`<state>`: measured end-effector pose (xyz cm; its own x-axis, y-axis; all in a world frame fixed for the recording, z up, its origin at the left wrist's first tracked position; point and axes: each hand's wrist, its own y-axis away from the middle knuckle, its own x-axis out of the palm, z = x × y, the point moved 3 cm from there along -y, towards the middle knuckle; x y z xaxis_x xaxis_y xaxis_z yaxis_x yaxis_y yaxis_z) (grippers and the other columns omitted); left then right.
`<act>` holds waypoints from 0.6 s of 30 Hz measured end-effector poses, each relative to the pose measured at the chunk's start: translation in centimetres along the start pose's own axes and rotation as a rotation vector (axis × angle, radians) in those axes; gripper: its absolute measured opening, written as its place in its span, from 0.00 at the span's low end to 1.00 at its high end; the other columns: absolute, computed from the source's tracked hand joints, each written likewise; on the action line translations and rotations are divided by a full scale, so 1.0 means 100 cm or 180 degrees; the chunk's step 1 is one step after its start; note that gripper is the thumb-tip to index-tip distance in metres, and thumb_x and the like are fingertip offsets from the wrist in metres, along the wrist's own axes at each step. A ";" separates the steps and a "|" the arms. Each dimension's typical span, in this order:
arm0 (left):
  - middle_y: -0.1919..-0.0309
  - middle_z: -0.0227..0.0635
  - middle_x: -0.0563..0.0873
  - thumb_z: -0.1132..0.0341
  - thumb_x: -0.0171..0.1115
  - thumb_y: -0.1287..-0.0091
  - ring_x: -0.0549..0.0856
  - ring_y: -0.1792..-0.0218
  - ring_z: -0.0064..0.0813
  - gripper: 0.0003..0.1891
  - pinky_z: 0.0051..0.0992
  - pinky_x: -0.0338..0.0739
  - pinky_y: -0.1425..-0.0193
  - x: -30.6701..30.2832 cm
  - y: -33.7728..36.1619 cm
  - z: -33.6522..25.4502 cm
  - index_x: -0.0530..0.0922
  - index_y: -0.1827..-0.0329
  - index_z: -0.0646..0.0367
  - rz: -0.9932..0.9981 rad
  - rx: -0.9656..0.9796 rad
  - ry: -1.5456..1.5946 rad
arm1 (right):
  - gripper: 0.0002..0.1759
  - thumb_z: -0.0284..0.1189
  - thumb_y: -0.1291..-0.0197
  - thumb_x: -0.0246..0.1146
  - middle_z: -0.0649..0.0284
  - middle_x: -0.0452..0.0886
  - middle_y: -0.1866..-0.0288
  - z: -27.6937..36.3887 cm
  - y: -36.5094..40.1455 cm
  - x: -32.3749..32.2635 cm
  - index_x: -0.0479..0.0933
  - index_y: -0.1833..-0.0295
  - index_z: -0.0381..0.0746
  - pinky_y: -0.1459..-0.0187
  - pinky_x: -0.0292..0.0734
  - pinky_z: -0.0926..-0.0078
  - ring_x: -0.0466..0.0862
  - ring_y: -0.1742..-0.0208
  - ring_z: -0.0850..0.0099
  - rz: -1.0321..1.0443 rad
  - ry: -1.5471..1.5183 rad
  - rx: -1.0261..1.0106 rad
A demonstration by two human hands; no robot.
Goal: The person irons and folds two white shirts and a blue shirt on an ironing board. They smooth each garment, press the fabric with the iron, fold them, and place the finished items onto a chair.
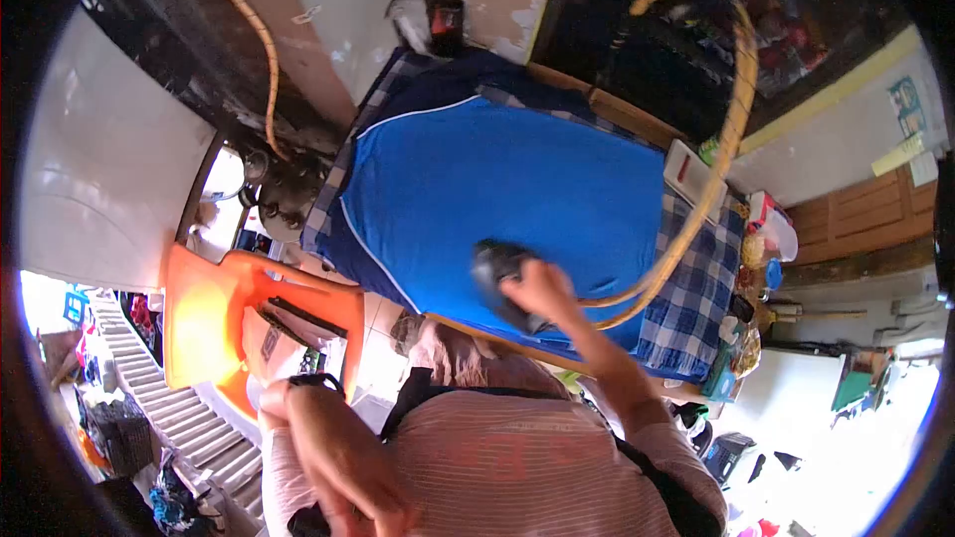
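My right hand [540, 290] is closed around the handle of a dark clothes iron [502, 273], which is blurred by motion. The iron rests over a blue garment [497, 174] with white piping, spread flat on a table covered with a blue checked cloth [686, 288]. A yellow-brown wrapped cord [731, 139] loops from near the iron up to the upper right. My left hand [358, 482] is bent back in front of my striped shirt, away from the garment, with a dark band on its wrist. Its fingers are blurred and partly cut off at the bottom edge.
An orange plastic chair [204, 323] holding a box [271, 346] stands left of the table. Small items and a white tray [693, 177] line the table's right end. A dark and white object [428, 22] sits at the far corner by the wall.
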<state>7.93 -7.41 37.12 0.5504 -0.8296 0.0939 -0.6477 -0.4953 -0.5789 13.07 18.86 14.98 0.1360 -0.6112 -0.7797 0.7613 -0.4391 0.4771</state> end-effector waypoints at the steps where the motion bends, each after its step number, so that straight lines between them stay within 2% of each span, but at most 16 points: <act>1: 0.62 0.37 0.81 0.65 0.66 0.34 0.80 0.58 0.38 0.09 0.34 0.73 0.55 -0.004 -0.008 0.012 0.80 0.56 0.59 -0.0003 -0.0006 0.0122 | 0.28 0.48 0.51 0.65 0.45 0.84 0.65 0.015 0.009 0.014 0.81 0.52 0.35 0.56 0.81 0.56 0.86 0.61 0.52 0.0036 -0.0044 -0.0392; 3: 0.62 0.37 0.81 0.65 0.66 0.34 0.80 0.58 0.38 0.09 0.34 0.73 0.55 -0.010 -0.020 0.031 0.80 0.56 0.59 0.0024 -0.0012 0.0300 | 0.30 0.48 0.50 0.65 0.46 0.84 0.68 0.025 0.017 0.040 0.79 0.49 0.35 0.59 0.81 0.54 0.86 0.64 0.51 0.0321 0.0202 -0.0707; 5: 0.59 0.36 0.79 0.65 0.67 0.35 0.78 0.59 0.37 0.08 0.35 0.71 0.55 -0.018 -0.027 0.043 0.80 0.58 0.58 -0.1415 0.0260 -0.0563 | 0.29 0.48 0.49 0.65 0.46 0.84 0.69 0.013 0.027 0.047 0.79 0.50 0.35 0.62 0.81 0.54 0.86 0.67 0.51 -0.0118 0.0076 -0.1087; 6: 0.59 0.37 0.79 0.65 0.66 0.34 0.78 0.59 0.36 0.08 0.34 0.70 0.53 -0.017 -0.025 0.047 0.80 0.57 0.57 -0.1769 -0.0003 -0.1009 | 0.27 0.47 0.49 0.65 0.45 0.83 0.71 -0.002 0.031 0.044 0.80 0.54 0.35 0.64 0.81 0.55 0.86 0.68 0.52 -0.0362 -0.0047 -0.1107; 7: 0.58 0.37 0.78 0.60 0.65 0.33 0.77 0.58 0.36 0.10 0.33 0.69 0.51 -0.017 -0.025 0.052 0.79 0.57 0.57 -0.2101 -0.0225 -0.1350 | 0.27 0.47 0.49 0.65 0.45 0.83 0.71 -0.015 0.037 0.032 0.80 0.54 0.35 0.64 0.81 0.55 0.86 0.68 0.52 -0.0390 -0.0037 -0.1082; 9: 0.62 0.34 0.78 0.55 0.60 0.30 0.76 0.61 0.35 0.13 0.35 0.69 0.52 -0.015 -0.017 0.061 0.78 0.61 0.57 -0.2591 -0.0735 -0.1813 | 0.26 0.47 0.49 0.66 0.44 0.83 0.71 -0.055 0.049 -0.002 0.81 0.58 0.33 0.65 0.81 0.55 0.86 0.68 0.52 -0.0035 0.0099 -0.0095; 10: 0.59 0.35 0.77 0.48 0.61 0.32 0.74 0.56 0.34 0.19 0.32 0.67 0.48 -0.011 -0.007 0.072 0.78 0.58 0.57 -0.2642 -0.0764 -0.1508 | 0.26 0.47 0.49 0.66 0.46 0.83 0.72 -0.085 0.052 -0.013 0.81 0.61 0.32 0.66 0.81 0.56 0.86 0.69 0.53 -0.0155 -0.0143 0.0345; 11: 0.59 0.36 0.76 0.44 0.61 0.34 0.74 0.56 0.35 0.22 0.32 0.67 0.47 -0.010 -0.004 0.076 0.77 0.57 0.57 -0.2776 -0.0808 -0.1345 | 0.26 0.48 0.49 0.66 0.47 0.83 0.74 -0.122 0.053 -0.023 0.81 0.63 0.31 0.66 0.81 0.56 0.86 0.70 0.55 -0.0265 -0.0379 0.0778; 12: 0.58 0.36 0.76 0.41 0.61 0.36 0.74 0.55 0.35 0.25 0.32 0.67 0.47 -0.009 -0.001 0.081 0.77 0.56 0.58 -0.2840 -0.0818 -0.1186 | 0.25 0.47 0.47 0.65 0.50 0.83 0.76 -0.158 0.054 -0.036 0.81 0.67 0.31 0.70 0.80 0.59 0.85 0.74 0.60 -0.0633 -0.0202 0.0898; 13: 0.58 0.36 0.76 0.39 0.62 0.38 0.74 0.55 0.36 0.28 0.32 0.67 0.47 -0.008 0.003 0.087 0.76 0.55 0.58 -0.2906 -0.0831 -0.1023 | 0.24 0.46 0.46 0.64 0.53 0.82 0.79 -0.201 0.056 -0.042 0.81 0.70 0.31 0.74 0.79 0.65 0.83 0.79 0.63 -0.1597 0.0411 0.0670; 14: 0.56 0.37 0.76 0.31 0.62 0.46 0.75 0.53 0.37 0.37 0.33 0.67 0.44 -0.007 0.010 0.097 0.74 0.52 0.60 -0.2882 -0.0896 -0.0707 | 0.21 0.42 0.47 0.67 0.53 0.82 0.79 -0.254 0.047 -0.045 0.80 0.73 0.31 0.77 0.77 0.69 0.82 0.81 0.66 -0.1538 -0.0347 0.1080; 15: 0.55 0.37 0.76 0.27 0.62 0.55 0.75 0.50 0.36 0.44 0.34 0.67 0.42 -0.005 0.015 0.105 0.73 0.50 0.60 -0.2973 -0.0867 -0.0439 | 0.19 0.39 0.48 0.69 0.55 0.81 0.81 -0.271 0.057 -0.068 0.79 0.70 0.30 0.79 0.76 0.70 0.81 0.83 0.68 -0.1487 -0.1287 0.1401; 17: 0.52 0.39 0.77 0.26 0.61 0.59 0.76 0.47 0.37 0.46 0.35 0.68 0.40 -0.008 0.011 0.106 0.74 0.51 0.61 -0.2782 -0.1146 0.0023 | 0.26 0.47 0.48 0.65 0.48 0.81 0.79 -0.311 0.068 -0.095 0.79 0.73 0.29 0.72 0.79 0.57 0.80 0.85 0.57 -0.1857 -0.1659 0.1638; 18: 0.52 0.39 0.77 0.26 0.61 0.59 0.76 0.47 0.37 0.46 0.35 0.68 0.40 -0.012 0.013 0.105 0.74 0.51 0.61 -0.2778 -0.1158 0.0011 | 0.26 0.46 0.47 0.67 0.47 0.83 0.74 -0.338 0.065 -0.101 0.79 0.66 0.29 0.67 0.80 0.56 0.83 0.77 0.56 -0.1718 -0.1820 0.1706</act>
<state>11.94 -4.32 27.73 0.9171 -0.1284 0.3774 -0.1327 -0.9910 -0.0148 38.02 44.45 12.27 -0.5878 -0.4048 -0.7004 0.2192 -0.9131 0.3438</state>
